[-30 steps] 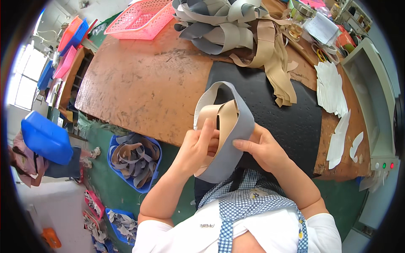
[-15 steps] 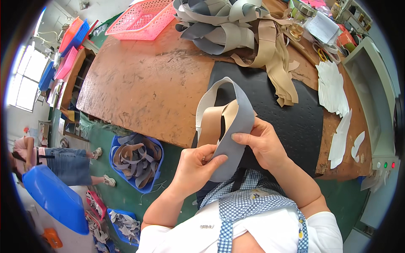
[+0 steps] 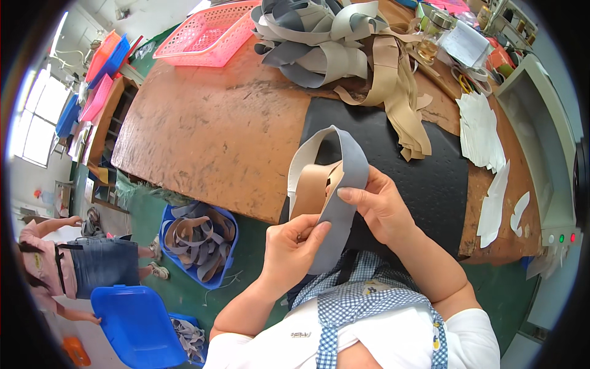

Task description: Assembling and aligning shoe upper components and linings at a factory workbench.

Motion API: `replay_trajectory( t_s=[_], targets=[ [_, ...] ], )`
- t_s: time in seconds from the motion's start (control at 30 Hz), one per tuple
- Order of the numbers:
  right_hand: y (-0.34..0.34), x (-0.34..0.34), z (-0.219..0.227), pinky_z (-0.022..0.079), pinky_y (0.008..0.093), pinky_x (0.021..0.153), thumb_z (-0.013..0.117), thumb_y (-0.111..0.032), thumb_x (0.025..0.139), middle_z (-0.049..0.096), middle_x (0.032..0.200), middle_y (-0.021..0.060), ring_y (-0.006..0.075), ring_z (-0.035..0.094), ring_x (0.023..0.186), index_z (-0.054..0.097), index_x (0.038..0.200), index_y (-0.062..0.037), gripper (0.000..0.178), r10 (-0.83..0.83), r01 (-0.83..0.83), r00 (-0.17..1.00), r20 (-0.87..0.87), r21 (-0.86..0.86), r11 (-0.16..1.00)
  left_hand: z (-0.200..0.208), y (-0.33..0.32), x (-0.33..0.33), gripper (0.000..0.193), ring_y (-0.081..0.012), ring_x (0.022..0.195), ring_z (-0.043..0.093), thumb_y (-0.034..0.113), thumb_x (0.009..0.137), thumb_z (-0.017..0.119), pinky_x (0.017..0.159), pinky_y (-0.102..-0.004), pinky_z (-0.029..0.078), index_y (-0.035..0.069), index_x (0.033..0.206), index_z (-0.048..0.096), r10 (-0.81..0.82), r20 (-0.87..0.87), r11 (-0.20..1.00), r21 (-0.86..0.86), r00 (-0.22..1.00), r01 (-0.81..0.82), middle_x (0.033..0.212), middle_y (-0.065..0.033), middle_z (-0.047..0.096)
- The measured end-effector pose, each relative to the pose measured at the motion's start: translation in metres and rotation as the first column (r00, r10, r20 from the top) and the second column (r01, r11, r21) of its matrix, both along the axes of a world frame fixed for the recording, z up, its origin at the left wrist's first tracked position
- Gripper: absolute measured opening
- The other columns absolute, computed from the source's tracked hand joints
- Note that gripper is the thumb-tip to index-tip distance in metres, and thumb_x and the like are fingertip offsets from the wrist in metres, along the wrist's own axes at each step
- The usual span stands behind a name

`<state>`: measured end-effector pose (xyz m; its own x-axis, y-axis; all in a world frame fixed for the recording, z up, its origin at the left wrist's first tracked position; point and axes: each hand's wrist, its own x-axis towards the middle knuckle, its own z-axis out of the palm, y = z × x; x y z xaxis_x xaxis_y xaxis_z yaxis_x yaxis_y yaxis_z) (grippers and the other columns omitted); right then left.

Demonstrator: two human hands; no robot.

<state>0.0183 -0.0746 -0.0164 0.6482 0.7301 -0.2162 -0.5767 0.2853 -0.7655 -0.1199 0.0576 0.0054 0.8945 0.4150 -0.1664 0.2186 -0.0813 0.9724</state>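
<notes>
Between my hands is a looped strip (image 3: 353, 160) of leather-like material, blue-grey on its outer face and whitish inside, with a tan part curled within the loop. My left hand (image 3: 287, 249) pinches its left edge low down, thumb on top. On the right edge, my right hand (image 3: 386, 208) grips it with the thumb pressed on the grey face and the fingers behind. The loop stands up over a black mat (image 3: 424, 197) on the brown table (image 3: 209, 117). Beyond it are a heap of grey strips (image 3: 313, 61) and tan strips (image 3: 393, 92).
A pink basket (image 3: 215, 37) stands at the table's far left. White scraps (image 3: 482, 132), a glass jar (image 3: 433, 37) and a grey machine (image 3: 553, 221) are on the right. A blue bin of strips (image 3: 200, 237) is on the floor left, near another person (image 3: 101, 264) holding a blue tub (image 3: 138, 332).
My hands have shifted slightly and the loop sits a little lower, its tan part closer to the grey band. The other person has come further into view, and the blue tub has moved right.
</notes>
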Motion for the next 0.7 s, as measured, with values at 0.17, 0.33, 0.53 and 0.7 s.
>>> replay_trajectory(
  t_s=[0.17,0.33,0.53,0.7],
  targets=[
    [0.000,-0.001,-0.001,0.050,0.0329,0.093,0.075,-0.001,0.084,0.072,0.102,0.0066,0.0159,0.066,0.097,0.065,0.114,-0.0051,0.033,-0.024,0.024,0.999,0.034,0.021,1.000,0.001,0.000,-0.001,0.015,0.0013,0.062,0.048,0.007,0.093,0.068,0.053,-0.0172,0.038,-0.006,0.102,0.070,-0.020,-0.003,1.000,-0.008,1.000,0.020,0.064,0.0029,0.062],
    [-0.001,-0.009,-0.003,0.051,0.0306,0.089,0.075,-0.002,0.084,0.072,0.099,0.0055,0.0137,0.066,0.094,0.067,0.109,-0.0035,0.027,-0.023,0.033,0.991,0.129,-0.077,0.997,0.003,0.004,0.008,0.015,0.0015,0.062,0.049,0.006,0.093,0.068,0.054,-0.0157,0.039,-0.006,0.102,0.070,-0.031,0.033,1.000,0.007,0.999,0.030,0.067,0.0038,0.064],
    [-0.003,0.002,-0.006,0.054,0.0333,0.087,0.073,-0.004,0.085,0.070,0.098,0.0090,0.0176,0.068,0.092,0.063,0.116,-0.0032,0.033,-0.017,0.017,0.998,-0.055,-0.007,1.000,-0.001,-0.003,0.006,0.016,0.0011,0.064,0.052,0.006,0.092,0.069,0.057,-0.0156,0.041,-0.006,0.103,0.070,-0.053,-0.007,0.999,-0.009,0.999,0.053,0.069,0.0020,0.066],
    [-0.005,0.001,-0.008,0.054,0.0336,0.087,0.072,-0.003,0.085,0.071,0.096,0.0091,0.0181,0.068,0.091,0.065,0.112,-0.0030,0.028,-0.038,0.039,0.999,0.011,-0.018,0.999,-0.006,-0.007,0.008,0.017,0.0007,0.063,0.051,0.007,0.092,0.069,0.056,-0.0172,0.042,-0.005,0.104,0.070,-0.064,0.011,0.998,-0.003,0.998,0.064,0.066,0.0003,0.065]
  ],
)
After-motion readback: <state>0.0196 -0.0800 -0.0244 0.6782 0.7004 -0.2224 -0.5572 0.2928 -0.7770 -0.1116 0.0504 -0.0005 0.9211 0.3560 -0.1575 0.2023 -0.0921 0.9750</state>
